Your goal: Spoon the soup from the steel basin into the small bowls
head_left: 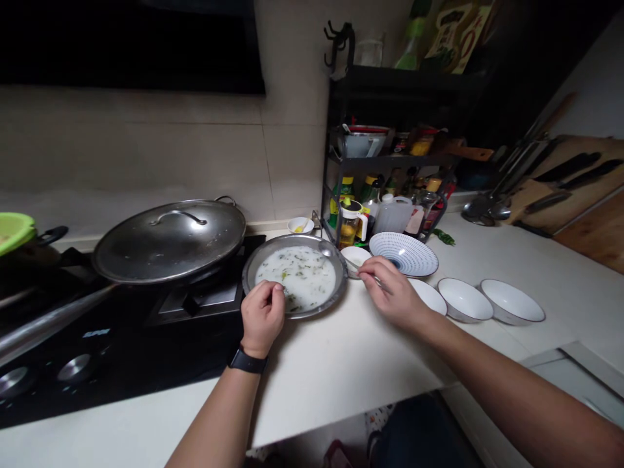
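Note:
A wide metal basin [295,242] stands partly on the counter beside the stove, holding a milky white liquid [312,276] with bits of green leaf. Over its near left rim is my left hand [263,315], closed in a fist; what it holds, if anything, is hidden. My right hand [390,291], right of the basin, pinches the handle of a metal spoon [325,247], whose head is over the basin's far right rim. Behind the handle sits a small white bowl [355,255]. A patterned blue-and-white bowl [404,252] is just beyond my right hand.
White bowls [465,299] line the counter at right. A lidded wok [170,240] covers the stove [121,344]. At the back stand a small dish [300,225] with something yellow and a rack [336,156] of bottles. Knives and a cutting board [580,175] lean far right.

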The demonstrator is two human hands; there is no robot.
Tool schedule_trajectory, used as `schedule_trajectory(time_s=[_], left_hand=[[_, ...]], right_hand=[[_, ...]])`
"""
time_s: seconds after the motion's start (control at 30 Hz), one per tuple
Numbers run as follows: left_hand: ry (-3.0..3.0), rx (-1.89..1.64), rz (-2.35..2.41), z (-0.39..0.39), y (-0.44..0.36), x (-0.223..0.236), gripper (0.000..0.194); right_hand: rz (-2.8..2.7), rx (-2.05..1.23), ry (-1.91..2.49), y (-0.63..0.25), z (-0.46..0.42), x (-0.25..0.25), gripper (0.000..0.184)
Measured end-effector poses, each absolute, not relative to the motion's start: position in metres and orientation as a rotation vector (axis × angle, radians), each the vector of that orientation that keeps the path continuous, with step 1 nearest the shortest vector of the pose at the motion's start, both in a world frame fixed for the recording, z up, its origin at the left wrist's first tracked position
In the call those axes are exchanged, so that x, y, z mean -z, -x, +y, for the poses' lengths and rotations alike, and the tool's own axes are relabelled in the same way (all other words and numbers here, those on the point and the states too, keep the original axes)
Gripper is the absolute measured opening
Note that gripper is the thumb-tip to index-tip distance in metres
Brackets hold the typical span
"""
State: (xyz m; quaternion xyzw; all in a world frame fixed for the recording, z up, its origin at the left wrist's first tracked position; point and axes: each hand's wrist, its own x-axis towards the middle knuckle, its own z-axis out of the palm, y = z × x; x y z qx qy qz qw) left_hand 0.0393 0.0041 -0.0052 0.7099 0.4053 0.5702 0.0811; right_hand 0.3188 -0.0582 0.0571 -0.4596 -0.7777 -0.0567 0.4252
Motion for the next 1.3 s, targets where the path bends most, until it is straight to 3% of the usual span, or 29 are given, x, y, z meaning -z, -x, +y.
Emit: schedule_trajectory(time_s=[0.17,0.33,0.5,1.07,1.3], left_hand=[[-2.103,-1.705,1.228,0.004,-0.039,0.006,0.028],[-2.101,-1.702,1.222,0.004,-0.039,0.006,0.028],[-2.092,-1.709,1.216,0.004,-0.039,0.006,0.028],[-2.129,-1.719,1.187,0.004,-0.039,0.003,0.026],[-2.131,-1.724,1.179,0.004,-0.040,0.005,0.026]], right_hand=[[-1.742,-0.157,1.268,-0.301,-0.040,-0.040,0.015],[-1.151,-0.673,1.385,-0.296,-0.029,-0.034,0.020],[-0.702,-0.915,1.291,-0.298,-0.022,-0.048,0.016],[-0.549,-0.764,1.186,-0.342,-0.039,-0.100,0.015],[-0.537,-0.607,1.281,-0.370,-0.037,-0.083,0.013]])
